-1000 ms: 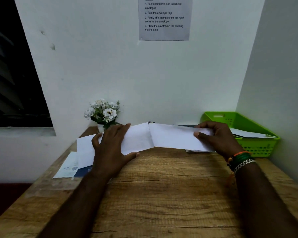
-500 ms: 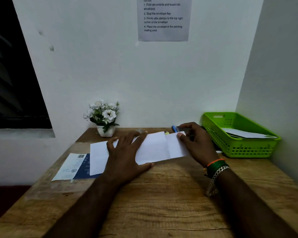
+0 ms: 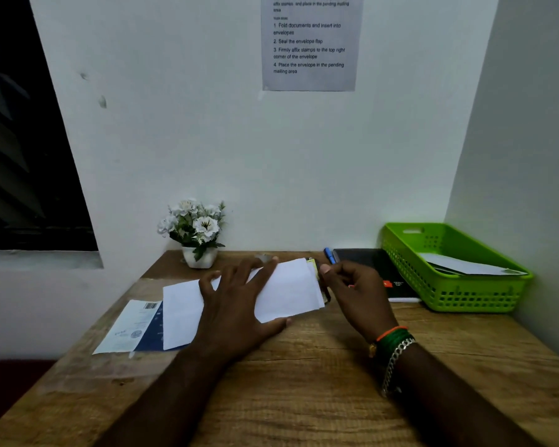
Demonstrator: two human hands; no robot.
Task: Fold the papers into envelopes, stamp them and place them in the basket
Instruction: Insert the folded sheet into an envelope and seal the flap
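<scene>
A white paper (image 3: 288, 290), folded over on itself, lies on the wooden table (image 3: 304, 382) at mid-depth. My left hand (image 3: 236, 306) rests flat on its left part, fingers spread, pinning it down. My right hand (image 3: 357, 291) is at the paper's right folded edge, fingers curled and thumb tip pinching that edge. A second white sheet (image 3: 179, 312) sticks out to the left under my left hand. A blue and white printed envelope (image 3: 133, 329) lies beyond that. The green basket (image 3: 449, 296) stands at the right, with white envelopes (image 3: 465, 267) in it.
A black notebook (image 3: 375, 262) and a blue pen (image 3: 329, 255) lie between the paper and the basket. A small yellowish item (image 3: 318, 274) peeks out at the paper's right edge. A white flower pot (image 3: 199, 235) stands by the back wall, and a printed notice (image 3: 309, 43) hangs above.
The paper was wide and raised off the table; it now lies flat, its right side folded leftwards and much narrower. My right hand moved left with the fold.
</scene>
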